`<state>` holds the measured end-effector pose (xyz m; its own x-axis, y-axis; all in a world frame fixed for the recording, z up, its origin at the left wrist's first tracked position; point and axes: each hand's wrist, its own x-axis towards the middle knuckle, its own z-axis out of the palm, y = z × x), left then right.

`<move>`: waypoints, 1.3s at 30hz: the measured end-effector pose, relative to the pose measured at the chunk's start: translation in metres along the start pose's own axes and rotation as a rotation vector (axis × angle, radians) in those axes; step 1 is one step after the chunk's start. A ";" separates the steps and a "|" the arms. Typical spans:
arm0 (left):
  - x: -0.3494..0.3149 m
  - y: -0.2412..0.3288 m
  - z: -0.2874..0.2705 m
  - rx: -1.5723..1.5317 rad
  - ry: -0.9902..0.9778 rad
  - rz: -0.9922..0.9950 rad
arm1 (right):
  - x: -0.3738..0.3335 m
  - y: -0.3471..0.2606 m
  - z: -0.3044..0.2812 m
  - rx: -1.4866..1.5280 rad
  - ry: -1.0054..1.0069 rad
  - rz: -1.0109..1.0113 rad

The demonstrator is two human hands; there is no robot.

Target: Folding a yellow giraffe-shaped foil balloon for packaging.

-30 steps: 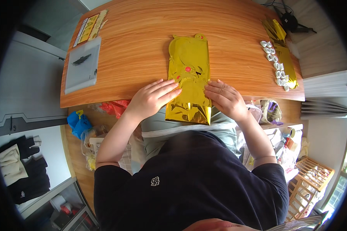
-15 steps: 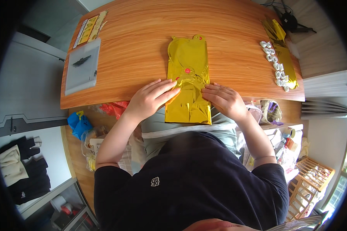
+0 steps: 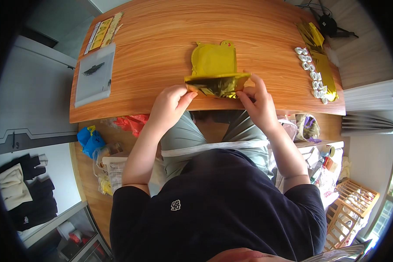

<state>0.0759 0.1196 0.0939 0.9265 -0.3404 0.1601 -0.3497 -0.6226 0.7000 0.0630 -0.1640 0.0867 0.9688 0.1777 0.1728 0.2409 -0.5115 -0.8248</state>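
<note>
Hands meet at the near edge of a curved wooden table (image 3: 161,52): the left hand (image 3: 170,102) and right hand (image 3: 258,101) each pinch a corner of a flat, shiny gold foil balloon (image 3: 215,65), folding its near end up and over (the underside is hidden). Bare wood lies open to the left. Farther right sits a row of small white rings (image 3: 312,74) on gold foil.

Hands (image 3: 214,102) on folded gold foil (image 3: 215,70)
</note>
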 end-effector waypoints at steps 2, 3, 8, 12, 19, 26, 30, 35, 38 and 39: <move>0.001 -0.009 0.014 -0.163 0.087 0.001 | 0.006 -0.003 0.005 0.011 0.071 -0.012; -0.001 -0.015 0.019 -0.327 0.173 0.002 | 0.010 -0.009 0.005 0.038 0.061 0.033; 0.006 0.000 0.014 -0.193 0.166 -0.130 | 0.019 -0.013 0.006 0.026 0.084 0.106; 0.014 0.002 0.012 -0.202 0.135 -0.166 | 0.025 -0.017 0.010 0.026 0.128 0.174; 0.021 0.010 0.009 -0.231 0.064 -0.256 | 0.032 -0.025 0.012 -0.079 0.117 0.232; 0.008 -0.003 0.016 -0.175 0.111 -0.136 | 0.013 -0.009 0.007 0.040 0.111 0.172; 0.001 -0.017 0.014 0.169 0.167 0.198 | 0.000 -0.007 -0.002 0.068 -0.051 0.089; 0.006 -0.007 0.002 -0.030 -0.041 0.207 | 0.001 0.005 -0.008 -0.098 -0.244 -0.303; 0.005 -0.011 0.003 0.078 -0.041 0.305 | -0.002 -0.001 -0.004 -0.242 -0.181 -0.411; 0.004 -0.009 0.004 0.076 -0.032 0.295 | -0.003 -0.001 -0.004 -0.299 -0.163 -0.428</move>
<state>0.0824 0.1211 0.0850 0.7792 -0.5357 0.3255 -0.6133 -0.5442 0.5725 0.0602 -0.1672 0.0890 0.7646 0.5386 0.3540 0.6409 -0.5772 -0.5060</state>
